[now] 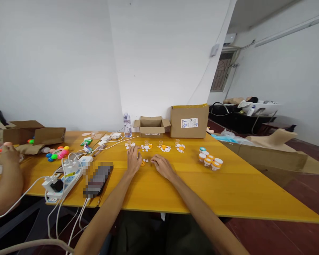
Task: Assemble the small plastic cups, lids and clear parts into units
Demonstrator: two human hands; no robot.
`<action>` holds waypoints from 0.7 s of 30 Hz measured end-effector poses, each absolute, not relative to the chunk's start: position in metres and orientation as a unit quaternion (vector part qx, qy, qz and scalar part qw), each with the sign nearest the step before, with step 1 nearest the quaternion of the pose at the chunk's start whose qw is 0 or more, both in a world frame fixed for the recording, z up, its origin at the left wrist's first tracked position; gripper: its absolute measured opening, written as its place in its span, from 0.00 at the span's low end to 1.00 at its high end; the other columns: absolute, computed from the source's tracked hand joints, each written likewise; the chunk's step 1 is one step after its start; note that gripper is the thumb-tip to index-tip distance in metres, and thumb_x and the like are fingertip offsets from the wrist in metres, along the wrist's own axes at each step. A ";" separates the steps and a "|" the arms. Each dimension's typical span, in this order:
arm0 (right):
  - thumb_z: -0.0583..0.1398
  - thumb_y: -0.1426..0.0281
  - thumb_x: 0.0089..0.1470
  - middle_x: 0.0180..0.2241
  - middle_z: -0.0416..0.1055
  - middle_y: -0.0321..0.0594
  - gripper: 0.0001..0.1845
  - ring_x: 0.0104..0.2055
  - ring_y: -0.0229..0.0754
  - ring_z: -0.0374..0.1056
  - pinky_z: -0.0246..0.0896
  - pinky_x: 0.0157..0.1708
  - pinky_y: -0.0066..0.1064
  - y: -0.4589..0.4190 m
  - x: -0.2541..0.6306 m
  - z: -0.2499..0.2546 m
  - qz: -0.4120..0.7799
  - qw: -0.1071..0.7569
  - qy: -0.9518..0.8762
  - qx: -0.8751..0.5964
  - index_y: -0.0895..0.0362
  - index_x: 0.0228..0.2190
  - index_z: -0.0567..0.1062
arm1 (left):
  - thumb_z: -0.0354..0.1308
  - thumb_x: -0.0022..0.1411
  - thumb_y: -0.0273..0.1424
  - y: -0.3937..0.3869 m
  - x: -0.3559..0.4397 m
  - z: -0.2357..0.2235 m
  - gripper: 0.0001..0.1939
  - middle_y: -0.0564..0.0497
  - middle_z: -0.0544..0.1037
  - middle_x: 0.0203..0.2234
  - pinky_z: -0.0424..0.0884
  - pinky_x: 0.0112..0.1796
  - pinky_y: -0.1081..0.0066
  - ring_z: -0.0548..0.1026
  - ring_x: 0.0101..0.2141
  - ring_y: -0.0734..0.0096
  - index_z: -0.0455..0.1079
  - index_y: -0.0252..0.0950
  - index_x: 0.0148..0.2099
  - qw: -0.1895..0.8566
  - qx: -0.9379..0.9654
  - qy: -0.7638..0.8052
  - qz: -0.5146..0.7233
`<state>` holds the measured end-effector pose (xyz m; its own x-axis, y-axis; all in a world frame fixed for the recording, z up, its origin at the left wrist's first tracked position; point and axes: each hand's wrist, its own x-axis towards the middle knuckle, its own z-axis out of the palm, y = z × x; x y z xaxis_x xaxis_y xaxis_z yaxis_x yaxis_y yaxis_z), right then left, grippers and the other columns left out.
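My left hand lies flat on the yellow table, fingers stretched out toward a small orange piece and tiny white parts. My right hand rests just right of those parts, its fingers loosely curled on the tabletop; I cannot make out anything in them. Beyond the hands, several little groups of white and orange pieces lie in a row, each with a small clear vial. A cluster of small jars with orange and white lids stands to the right.
Two cardboard boxes and a water bottle stand by the wall. A power strip with cables and a blurred dark object lie left. Another person's arm works at the far left near colourful toys.
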<state>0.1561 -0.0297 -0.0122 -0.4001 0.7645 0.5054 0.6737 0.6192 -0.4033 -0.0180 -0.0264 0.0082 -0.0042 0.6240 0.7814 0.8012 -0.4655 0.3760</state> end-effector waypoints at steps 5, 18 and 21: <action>0.53 0.74 0.60 0.40 0.72 0.40 0.13 0.41 0.40 0.69 0.64 0.41 0.30 -0.026 0.148 -0.013 0.066 0.333 -0.839 -0.424 0.51 0.41 0.76 | 0.49 0.56 0.20 -0.026 -0.025 0.013 0.14 0.46 0.75 0.38 0.65 0.43 0.60 0.70 0.44 0.56 0.68 0.40 0.41 0.084 -0.656 -0.549 -0.511; 0.55 0.70 0.59 0.39 0.72 0.42 0.09 0.43 0.43 0.68 0.62 0.44 0.33 -0.009 0.141 -0.021 0.089 0.329 -0.827 -0.447 0.52 0.39 0.76 | 0.54 0.54 0.27 -0.013 -0.040 0.011 0.05 0.50 0.75 0.34 0.68 0.41 0.62 0.72 0.38 0.63 0.70 0.39 0.33 -0.105 -0.448 -0.597 -0.657; 0.55 0.68 0.60 0.43 0.73 0.43 0.10 0.48 0.44 0.67 0.61 0.49 0.35 -0.008 0.137 -0.026 0.137 0.361 -0.810 -0.442 0.53 0.41 0.74 | 0.53 0.56 0.31 -0.014 -0.040 0.014 0.04 0.53 0.72 0.27 0.68 0.30 0.69 0.70 0.26 0.71 0.69 0.37 0.32 -0.207 -0.385 -0.577 -0.689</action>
